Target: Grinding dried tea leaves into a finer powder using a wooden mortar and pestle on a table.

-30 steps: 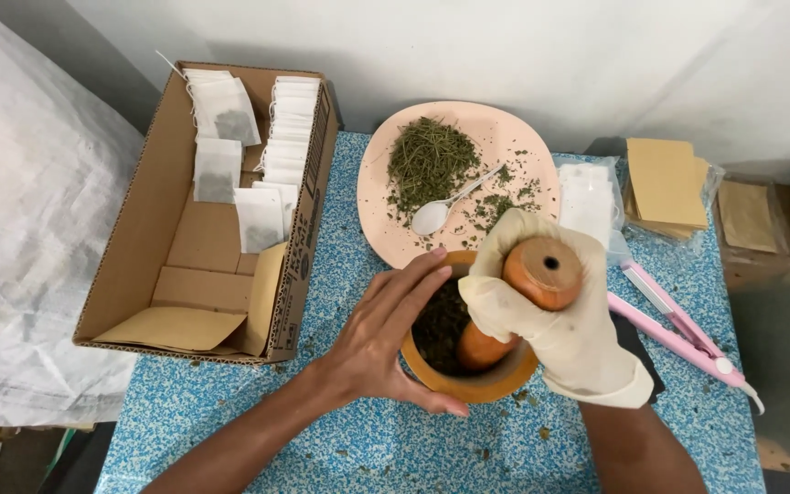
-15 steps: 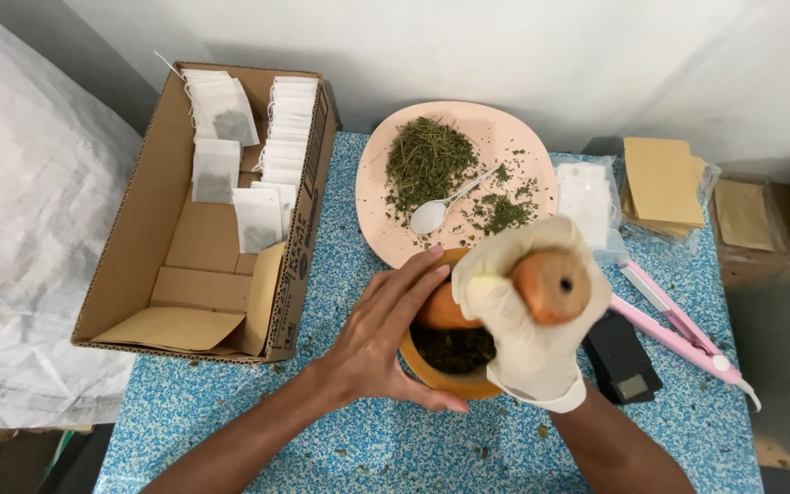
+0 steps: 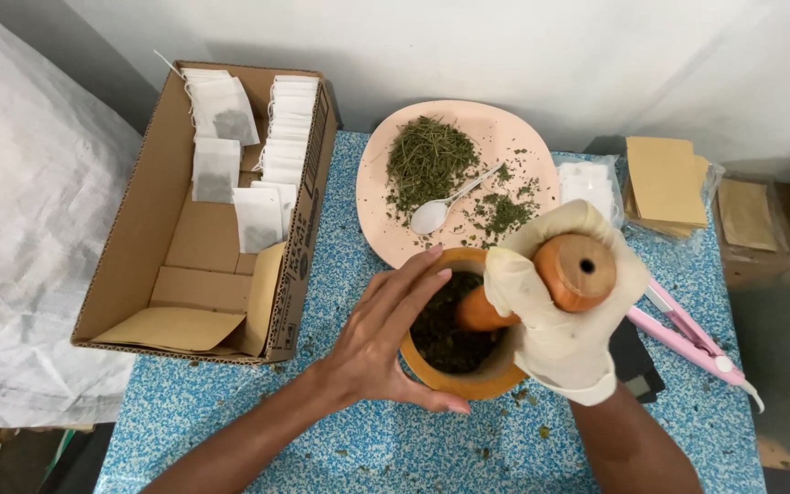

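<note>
Dried herbs are ground in a wooden mortar [image 3: 457,375] on the speckled bench [image 3: 340,439]; the bowl is best braced by the spread bare left hand [image 3: 386,343]; the pestle [image 3: 541,284] is clenched in the gloved right hand [image 3: 555,325], pressed with short, steady strokes.

Wooden pestle [image 3: 571,270], matt; corrugated cardboard box [image 3: 153,265]; speckled blue tabletop [image 3: 340,439].
</note>
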